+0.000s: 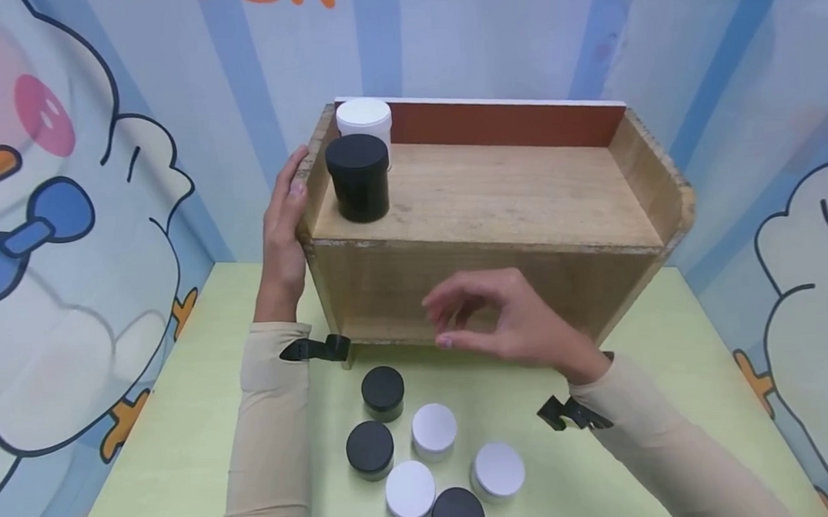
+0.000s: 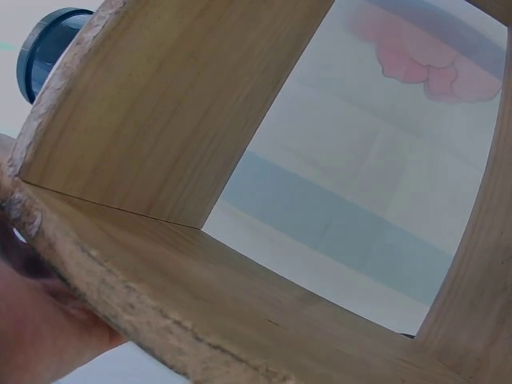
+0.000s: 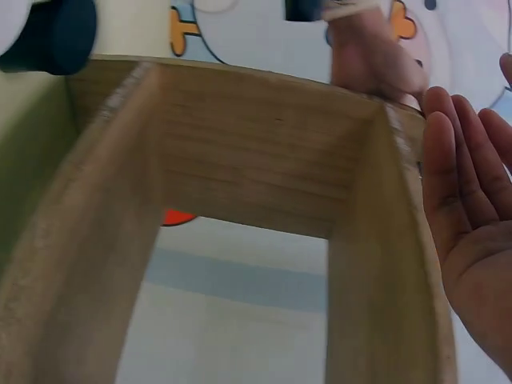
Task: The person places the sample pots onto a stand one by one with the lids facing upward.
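My left hand (image 1: 288,233) rests along the outer left side of a wooden shelf (image 1: 508,193), its fingers extended against the panel. In the left wrist view, part of that hand (image 2: 48,320) shows beside the panel's rough edge. My right hand (image 1: 507,316) hovers before the shelf's front, fingers loosely bent with nothing between them. The right wrist view has its fingers (image 3: 472,184) at the right side. On the shelf's upper level, in the left corner, a black lidded jar (image 1: 360,180) stands in front of a white lidded jar (image 1: 366,118), which it partly hides.
Several more jars stand on the pale green table (image 1: 576,475) near me, among them a black-lidded jar (image 1: 383,391) and a white-lidded jar (image 1: 499,471). Below the upper level is an open compartment (image 3: 240,144). A printed cartoon backdrop (image 1: 488,39) rises behind.
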Demonstrator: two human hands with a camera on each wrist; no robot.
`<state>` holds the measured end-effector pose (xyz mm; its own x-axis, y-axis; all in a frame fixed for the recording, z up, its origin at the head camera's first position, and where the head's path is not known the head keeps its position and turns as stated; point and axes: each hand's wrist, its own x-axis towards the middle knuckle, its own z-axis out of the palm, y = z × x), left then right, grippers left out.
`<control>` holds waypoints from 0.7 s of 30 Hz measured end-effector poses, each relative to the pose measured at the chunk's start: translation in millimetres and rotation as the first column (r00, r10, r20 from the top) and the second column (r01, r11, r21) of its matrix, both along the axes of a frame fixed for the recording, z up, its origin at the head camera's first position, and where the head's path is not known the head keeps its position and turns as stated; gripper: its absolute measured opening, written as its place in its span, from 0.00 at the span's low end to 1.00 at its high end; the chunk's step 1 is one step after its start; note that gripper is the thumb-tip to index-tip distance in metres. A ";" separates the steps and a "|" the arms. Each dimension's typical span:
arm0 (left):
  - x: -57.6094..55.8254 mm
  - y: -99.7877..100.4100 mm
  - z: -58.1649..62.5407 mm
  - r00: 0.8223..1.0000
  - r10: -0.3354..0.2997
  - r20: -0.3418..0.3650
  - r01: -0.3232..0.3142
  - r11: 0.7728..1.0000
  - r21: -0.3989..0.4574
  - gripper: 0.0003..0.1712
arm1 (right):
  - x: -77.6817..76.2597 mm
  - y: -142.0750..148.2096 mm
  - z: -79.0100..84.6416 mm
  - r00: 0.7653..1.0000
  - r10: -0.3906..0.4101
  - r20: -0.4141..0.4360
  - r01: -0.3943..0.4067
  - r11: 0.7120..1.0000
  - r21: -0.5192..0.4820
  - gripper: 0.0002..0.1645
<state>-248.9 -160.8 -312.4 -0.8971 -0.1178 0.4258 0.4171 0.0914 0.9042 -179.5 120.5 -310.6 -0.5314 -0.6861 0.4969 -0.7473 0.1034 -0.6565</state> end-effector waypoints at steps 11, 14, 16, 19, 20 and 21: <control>-0.7 -0.3 -0.2 1.000 -0.020 -0.012 0.021 0.999 0.025 0.31 | 9.1 -2.7 -61.1 0.993 -0.028 0.116 -0.003 0.967 0.256 0.25; -1.0 -0.6 0.2 1.000 -0.020 -0.011 0.020 0.999 0.026 0.31 | 10.9 -1.5 -77.7 0.991 -0.058 0.123 0.010 0.933 0.360 0.27; -1.0 -0.5 0.4 1.000 -0.019 -0.011 0.020 1.000 0.023 0.31 | 12.2 -1.1 -87.9 0.988 -0.069 0.138 0.008 0.914 0.406 0.29; -0.8 -0.7 0.1 1.000 -0.013 -0.008 0.013 1.000 0.015 0.31 | 13.6 -1.3 -102.4 0.986 -0.068 0.151 -0.006 0.896 0.444 0.31; -0.2 -0.7 -0.1 1.000 -0.009 -0.006 0.009 1.000 0.014 0.31 | 13.9 -1.6 -107.1 0.986 -0.066 0.152 -0.010 0.890 0.455 0.32; -0.1 -1.1 -0.4 1.000 -0.005 -0.003 0.005 1.000 0.011 0.31 | 14.2 -1.9 -111.7 0.987 -0.063 0.149 -0.014 0.885 0.465 0.33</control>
